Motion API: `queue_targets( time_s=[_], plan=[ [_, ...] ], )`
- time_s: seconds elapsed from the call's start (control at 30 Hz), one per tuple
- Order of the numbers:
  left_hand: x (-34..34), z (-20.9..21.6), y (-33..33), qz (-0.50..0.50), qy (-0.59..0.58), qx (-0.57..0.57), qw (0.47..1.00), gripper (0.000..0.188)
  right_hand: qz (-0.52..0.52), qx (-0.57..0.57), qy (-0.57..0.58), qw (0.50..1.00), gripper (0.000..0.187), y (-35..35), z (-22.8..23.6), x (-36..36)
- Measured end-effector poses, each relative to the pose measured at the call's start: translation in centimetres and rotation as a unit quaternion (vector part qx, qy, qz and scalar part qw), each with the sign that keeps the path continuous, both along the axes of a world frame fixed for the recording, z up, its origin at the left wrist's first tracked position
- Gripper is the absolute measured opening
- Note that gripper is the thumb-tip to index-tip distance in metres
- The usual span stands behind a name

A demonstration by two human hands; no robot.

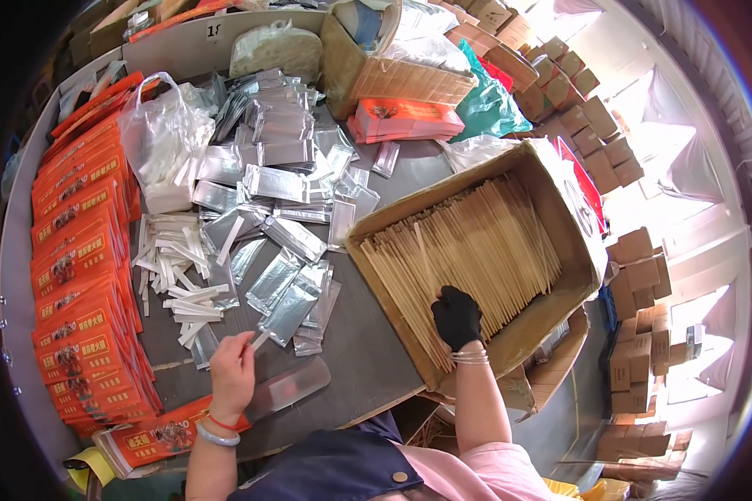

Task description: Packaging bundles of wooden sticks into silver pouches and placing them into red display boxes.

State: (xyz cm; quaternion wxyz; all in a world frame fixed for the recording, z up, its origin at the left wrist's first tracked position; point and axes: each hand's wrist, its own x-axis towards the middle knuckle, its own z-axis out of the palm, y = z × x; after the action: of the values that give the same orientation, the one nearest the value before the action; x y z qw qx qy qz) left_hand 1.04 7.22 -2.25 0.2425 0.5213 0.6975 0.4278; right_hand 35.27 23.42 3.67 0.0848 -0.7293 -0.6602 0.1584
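My left hand [232, 377], bare, has thumb and fingers pinched on a narrow white strip [261, 338] by the silver foil packets. Beneath it lie a clear plastic sleeve [288, 388] and a red-orange printed sleeve [154, 441] at the table's front edge. In a black glove, my right hand [457, 319] reaches into a cardboard box [551, 330] and curls around wooden chopsticks [476, 250] packed there in rows; its fingertips are partly hidden. Silver foil packets [286, 292] are heaped mid-table, with loose white paper strips [194, 305] on their left.
Overlapping red-orange printed sleeves [79, 275] line the left side. Behind the heap stand a clear plastic bag [171, 138], another cardboard box [409, 83] and a stack of red-orange packs [405, 121]. A teal bag [493, 100] lies beyond the chopstick box. Cartons [635, 359] are piled at right.
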Motion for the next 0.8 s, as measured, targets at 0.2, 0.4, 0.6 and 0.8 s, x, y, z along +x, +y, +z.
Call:
queue_targets(
  time_s=[0.2,0.4,0.6,0.8],
  plan=[
    [3.9,-1.9,4.6,-0.031,0.015,0.030,0.999,0.007,0.024,-0.019,0.146,0.989,0.032,-3.6,1.6,0.9],
    [5.5,-4.7,7.5,-0.062,0.213,0.112,0.969,0.012,0.225,0.108,0.187,0.950,0.014,-15.1,0.1,0.7],
    [3.7,-3.9,7.0,-0.148,0.224,0.086,0.960,0.015,0.046,0.019,-0.026,0.998,0.015,-32.8,-8.9,14.0],
    [0.7,-3.4,3.1,-0.204,0.193,0.038,0.959,0.021,-0.104,-0.038,-0.001,0.994,0.020,-32.3,-7.6,13.4]
  ],
)
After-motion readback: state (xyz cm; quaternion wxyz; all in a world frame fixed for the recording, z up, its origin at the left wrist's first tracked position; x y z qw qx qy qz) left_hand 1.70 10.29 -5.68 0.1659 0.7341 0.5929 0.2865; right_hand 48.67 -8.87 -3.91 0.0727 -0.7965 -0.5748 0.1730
